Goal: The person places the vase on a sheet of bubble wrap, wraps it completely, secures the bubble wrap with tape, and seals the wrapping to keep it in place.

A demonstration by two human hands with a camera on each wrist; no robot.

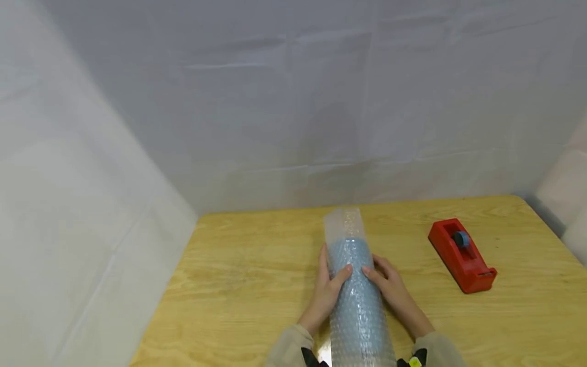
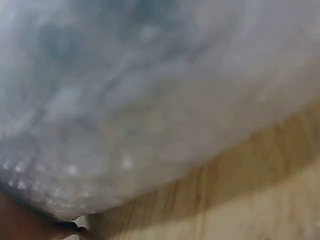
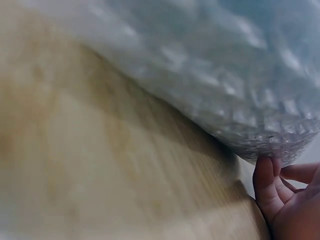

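A long blue cylinder in clear bubble wrap point(image 1: 359, 311) lies lengthwise on the wooden table, its near end running out of the head view. Past its far end, a loose sleeve of wrap point(image 1: 339, 224) sticks out. My left hand point(image 1: 324, 295) grips the left side, thumb on top and fingers down along the side. From the right, my right hand point(image 1: 395, 286) holds it the same way, the two thumbs close together. The wrapped cylinder fills much of both wrist views; at the right wrist view's lower right, the fingertips point(image 3: 265, 170) press against the wrap.
A red tape dispenser point(image 1: 460, 255) with a small blue roll of tape point(image 1: 461, 239) stands on the table point(image 1: 229, 285) to the right. White sheeting point(image 1: 275, 112) rises behind the table's far edge, and more hangs along the left and right sides.
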